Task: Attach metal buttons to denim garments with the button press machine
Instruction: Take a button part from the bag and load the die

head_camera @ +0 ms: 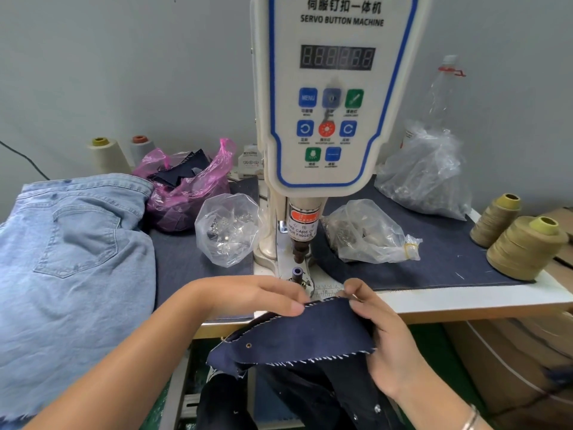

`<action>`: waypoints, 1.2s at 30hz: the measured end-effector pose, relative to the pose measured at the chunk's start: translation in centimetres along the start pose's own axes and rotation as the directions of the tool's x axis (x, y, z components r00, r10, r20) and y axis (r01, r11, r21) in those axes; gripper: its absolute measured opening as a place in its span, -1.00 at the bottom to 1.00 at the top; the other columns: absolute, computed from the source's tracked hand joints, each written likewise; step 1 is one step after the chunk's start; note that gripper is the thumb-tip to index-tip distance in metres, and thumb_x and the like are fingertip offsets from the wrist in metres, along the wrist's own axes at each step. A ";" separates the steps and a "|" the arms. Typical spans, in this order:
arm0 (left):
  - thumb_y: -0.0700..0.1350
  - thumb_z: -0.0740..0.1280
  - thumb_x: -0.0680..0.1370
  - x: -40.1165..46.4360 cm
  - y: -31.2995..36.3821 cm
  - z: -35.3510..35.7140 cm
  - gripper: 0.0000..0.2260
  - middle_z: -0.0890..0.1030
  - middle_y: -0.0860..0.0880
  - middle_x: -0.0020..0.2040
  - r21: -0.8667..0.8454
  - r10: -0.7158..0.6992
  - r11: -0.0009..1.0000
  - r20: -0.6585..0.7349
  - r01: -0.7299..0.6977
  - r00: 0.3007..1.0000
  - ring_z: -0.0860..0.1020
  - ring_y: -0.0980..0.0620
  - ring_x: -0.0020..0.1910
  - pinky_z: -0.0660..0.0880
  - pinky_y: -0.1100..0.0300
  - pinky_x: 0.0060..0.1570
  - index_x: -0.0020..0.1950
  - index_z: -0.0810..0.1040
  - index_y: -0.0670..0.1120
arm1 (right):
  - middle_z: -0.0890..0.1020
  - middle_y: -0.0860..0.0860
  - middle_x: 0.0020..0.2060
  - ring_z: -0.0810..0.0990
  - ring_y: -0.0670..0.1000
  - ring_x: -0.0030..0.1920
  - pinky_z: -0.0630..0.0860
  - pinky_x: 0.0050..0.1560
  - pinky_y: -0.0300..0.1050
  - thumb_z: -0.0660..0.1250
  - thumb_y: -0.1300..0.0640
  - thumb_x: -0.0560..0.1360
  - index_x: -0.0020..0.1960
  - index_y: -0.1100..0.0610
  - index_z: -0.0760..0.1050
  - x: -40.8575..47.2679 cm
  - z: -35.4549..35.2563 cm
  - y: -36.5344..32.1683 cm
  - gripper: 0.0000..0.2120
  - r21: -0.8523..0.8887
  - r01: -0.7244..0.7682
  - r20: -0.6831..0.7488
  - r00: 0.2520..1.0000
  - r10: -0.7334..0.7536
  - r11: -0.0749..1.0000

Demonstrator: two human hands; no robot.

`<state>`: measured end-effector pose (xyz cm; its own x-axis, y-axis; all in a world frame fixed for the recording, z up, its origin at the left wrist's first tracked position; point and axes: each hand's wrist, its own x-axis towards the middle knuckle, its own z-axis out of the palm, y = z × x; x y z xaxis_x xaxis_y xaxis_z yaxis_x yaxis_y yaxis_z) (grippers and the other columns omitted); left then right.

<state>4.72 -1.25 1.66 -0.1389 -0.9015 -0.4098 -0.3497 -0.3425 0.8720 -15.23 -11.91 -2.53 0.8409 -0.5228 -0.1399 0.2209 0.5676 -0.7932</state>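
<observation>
Dark navy denim piece [297,333], one, with one metal button [248,345] near its lower left corner, sits just in front of the button press machine [328,97], held off the worktop [465,301]; we see two hands on it; the left hand [248,294] has its fingers pinching the upper edge, the right hand [381,330] has its fingers pinching the right corner; left of the machine lie one pale blue denim garment [74,262], one pink bag [189,187], one clear bag [228,229] and two pale thread cones [108,155]; right of it sit two clear bags [369,234] and two khaki thread cones [524,246].
</observation>
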 end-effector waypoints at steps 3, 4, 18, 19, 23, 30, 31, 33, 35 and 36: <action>0.13 0.30 0.52 1.1 0.2 1.2 -0.71 0.47 0.06 -0.14 0.048 0.083 0.996 -0.073 -0.080 0.994 0.43 0.11 -0.13 0.36 0.19 -0.04 -0.05 0.53 -0.10 | 0.57 0.06 -0.26 0.56 -0.04 -0.23 0.48 -0.28 -0.24 0.30 0.21 0.36 -0.23 0.02 0.54 -0.1 1.4 0.1 -0.89 -0.124 0.002 0.042 0.999 0.003 0.992; 0.06 0.29 0.56 1.2 0.3 1.5 -0.77 0.43 0.05 -0.22 0.078 0.119 0.991 -0.098 -0.112 0.988 0.36 0.05 -0.19 0.30 0.15 -0.13 -0.14 0.48 -0.08 | 0.59 0.03 -0.23 0.56 -0.06 -0.20 0.47 -0.24 -0.25 0.29 0.24 0.39 -0.22 0.00 0.55 -0.1 1.5 0.0 -0.84 -0.208 0.014 0.052 0.999 -0.003 0.978; -0.12 0.22 0.64 -1.0 -2.6 -0.9 -0.76 0.33 0.06 -0.31 0.009 0.119 0.993 -0.181 -0.119 0.976 0.27 0.16 -0.32 0.24 0.29 -0.24 -0.23 0.38 -0.08 | 0.24 0.00 0.42 0.07 0.11 0.41 0.06 0.32 0.09 0.19 -0.09 0.57 0.07 -0.23 0.60 10.5 -4.8 -9.9 -0.78 -0.764 -0.229 0.030 0.921 -0.388 -0.604; -0.11 0.23 0.63 -0.9 -3.0 -1.1 -0.76 0.33 0.06 -0.31 0.010 0.112 0.994 -0.177 -0.112 0.978 0.27 0.16 -0.32 0.24 0.29 -0.25 -0.24 0.38 -0.07 | 0.17 0.01 0.46 0.01 0.14 0.44 0.03 0.34 0.14 0.17 -0.12 0.57 0.09 -0.27 0.58 11.4 -5.1 -9.6 -0.77 -0.709 -0.216 0.023 0.944 -0.329 -0.671; -0.05 0.25 0.60 -0.2 -4.9 -1.5 -0.79 0.34 -0.03 -0.25 0.087 0.106 0.993 -0.286 -0.084 0.953 0.28 0.06 -0.25 0.24 0.21 -0.19 -0.18 0.41 -0.14 | 0.28 0.03 0.35 0.17 0.14 0.33 0.11 0.30 0.12 0.10 -0.09 0.59 0.18 -0.18 0.54 14.0 -5.3 -8.5 -0.71 -0.560 -0.195 0.030 0.966 -0.255 -0.805; -0.03 0.22 0.59 1.6 -6.9 -0.9 -0.77 0.41 0.14 -0.38 0.525 0.310 0.850 -0.454 -0.030 0.835 0.33 0.18 -0.36 0.32 0.16 -0.25 -0.27 0.34 0.09 | 0.46 0.00 0.09 0.37 0.08 0.15 0.20 0.24 0.05 0.20 0.14 0.52 0.11 -0.05 0.55 15.6 -4.0 -7.0 -0.76 -0.459 -0.270 0.045 0.944 -0.326 -0.846; 0.02 0.19 0.57 1.6 -7.1 -0.9 -0.80 0.41 0.16 -0.39 0.585 0.328 0.811 -0.461 0.005 0.825 0.34 0.16 -0.36 0.34 0.13 -0.25 -0.26 0.31 0.10 | 0.47 0.00 0.09 0.37 0.08 0.15 0.19 0.26 0.07 0.21 0.14 0.51 0.10 -0.04 0.55 15.8 -3.8 -6.7 -0.77 -0.444 -0.263 0.053 0.947 -0.318 -0.857; 0.08 0.13 0.54 1.8 -7.5 -0.8 -0.84 0.40 0.16 -0.39 0.674 0.358 0.735 -0.474 0.071 0.804 0.33 0.10 -0.33 0.36 0.07 -0.25 -0.20 0.31 0.06 | 0.47 0.00 0.08 0.37 0.09 0.15 0.18 0.27 0.12 0.23 0.13 0.50 0.08 -0.02 0.55 15.9 -3.6 -6.3 -0.79 -0.410 -0.242 0.077 0.952 -0.297 -0.880; 0.08 0.12 0.54 2.1 -7.9 -0.5 -0.84 0.38 0.14 -0.38 0.703 0.403 0.707 -0.491 0.078 0.772 0.30 0.09 -0.31 0.37 0.06 -0.26 -0.17 0.32 0.04 | 0.48 0.00 0.08 0.38 0.09 0.15 0.17 0.29 0.16 0.25 0.12 0.49 0.07 -0.03 0.55 15.9 -3.7 -6.2 -0.80 -0.399 -0.236 0.087 0.952 -0.293 -0.886; 0.07 0.13 0.54 2.2 -8.1 -0.4 -0.85 0.38 0.15 -0.38 0.703 0.422 0.708 -0.500 0.069 0.756 0.30 0.09 -0.31 0.36 0.07 -0.27 -0.17 0.31 0.04 | 0.47 0.00 0.08 0.38 0.09 0.16 0.15 0.31 0.18 0.26 0.13 0.49 0.07 -0.03 0.55 15.9 -3.8 -6.2 -0.80 -0.401 -0.237 0.088 0.951 -0.295 -0.885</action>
<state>7.66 -0.54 -6.20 0.2108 -0.9584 0.1924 -0.9082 -0.1192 0.4013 -5.12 -26.09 -2.07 0.7783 -0.6090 0.1527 -0.5931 -0.6333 0.4972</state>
